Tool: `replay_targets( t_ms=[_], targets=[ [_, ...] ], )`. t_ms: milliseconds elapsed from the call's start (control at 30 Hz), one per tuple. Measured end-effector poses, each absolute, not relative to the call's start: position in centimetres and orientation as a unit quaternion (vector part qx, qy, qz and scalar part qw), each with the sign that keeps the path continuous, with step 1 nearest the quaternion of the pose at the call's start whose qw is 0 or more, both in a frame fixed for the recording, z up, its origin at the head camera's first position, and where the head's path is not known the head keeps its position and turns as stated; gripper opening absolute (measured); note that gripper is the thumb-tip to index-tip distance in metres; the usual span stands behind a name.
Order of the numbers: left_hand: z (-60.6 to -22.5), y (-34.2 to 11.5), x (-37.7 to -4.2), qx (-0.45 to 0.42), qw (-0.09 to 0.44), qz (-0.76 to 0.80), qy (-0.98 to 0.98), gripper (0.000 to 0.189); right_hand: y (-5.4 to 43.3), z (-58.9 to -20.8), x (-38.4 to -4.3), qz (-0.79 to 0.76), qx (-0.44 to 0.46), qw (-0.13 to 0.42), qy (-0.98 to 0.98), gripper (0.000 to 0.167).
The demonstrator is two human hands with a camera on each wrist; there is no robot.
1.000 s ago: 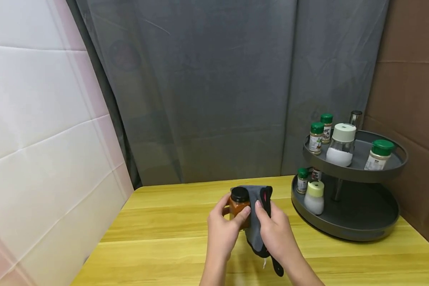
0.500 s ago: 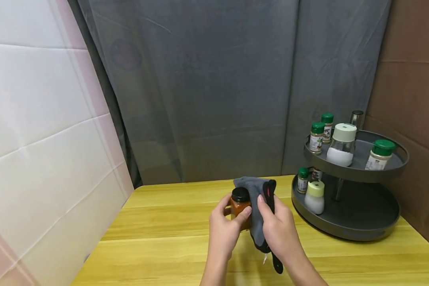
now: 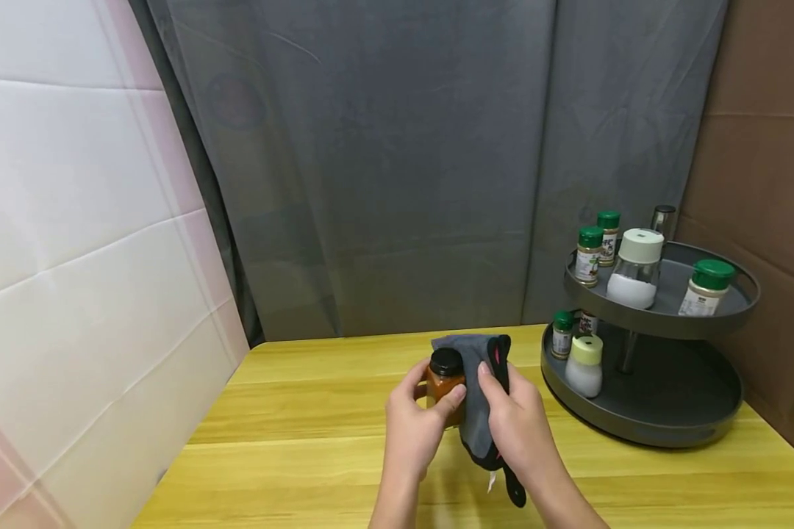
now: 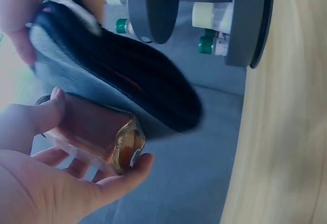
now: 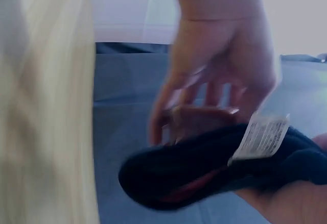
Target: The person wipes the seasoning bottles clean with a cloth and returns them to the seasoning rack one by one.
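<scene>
My left hand (image 3: 415,430) grips a clear jar (image 3: 442,385) of reddish-brown spice, its black lid upward. Thumb and fingers wrap the jar's sides, and its glass base shows in the left wrist view. My right hand (image 3: 519,422) holds a folded grey cloth (image 3: 478,411) with black edging and a glimpse of red inside. The cloth lies against the jar's right side. A white tag (image 5: 263,136) hangs from the cloth, and a black strap dangles below. Most of my right fingers are hidden behind the cloth.
A dark two-tier turntable rack (image 3: 642,433) stands on the wooden table (image 3: 291,448) at the right. Several green-lidded spice bottles (image 3: 706,288) and a large white-lidded shaker (image 3: 635,270) stand on its top tier. Below is a yellow-lidded shaker (image 3: 584,367). A grey curtain (image 3: 397,169) hangs behind.
My right hand and the cloth have shifted slightly right along the jar. The cloth's top edge rose, then dropped a little. The jar stays nearly in place in my left hand.
</scene>
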State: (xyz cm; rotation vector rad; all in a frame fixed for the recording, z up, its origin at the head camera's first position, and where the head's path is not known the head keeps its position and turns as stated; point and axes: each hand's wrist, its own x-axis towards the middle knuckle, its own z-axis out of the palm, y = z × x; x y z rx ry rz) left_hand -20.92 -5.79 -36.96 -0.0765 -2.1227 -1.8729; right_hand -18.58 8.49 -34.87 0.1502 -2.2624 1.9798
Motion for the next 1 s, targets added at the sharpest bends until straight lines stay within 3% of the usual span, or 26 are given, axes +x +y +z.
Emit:
replay_targets(
  t_ms=[133,433,700,1000],
  targets=[
    [-36.6,-5.8,-20.7,-0.023,0.154,-0.651,-0.743,0.048,8.1,-34.9,-18.4,0.644,0.051,0.085,-0.759,0.043],
    [-35.9,-6.0,-20.5,-0.014,0.168,-0.645,-0.746,0.048,7.7,-35.8,-18.6,0.636,0.051,0.042,-0.769,0.048],
    [-36.4,-6.0,-20.8,-0.015,0.156,-0.635,-0.756,0.050,7.8,-35.1,-18.0,0.641,0.067,0.071,-0.762,0.050],
    [-36.0,-6.3,-20.4,-0.007,0.184,-0.684,-0.705,0.045,7.7,-36.1,-18.5,0.596,0.053,0.001,-0.801,0.053]
  ],
)
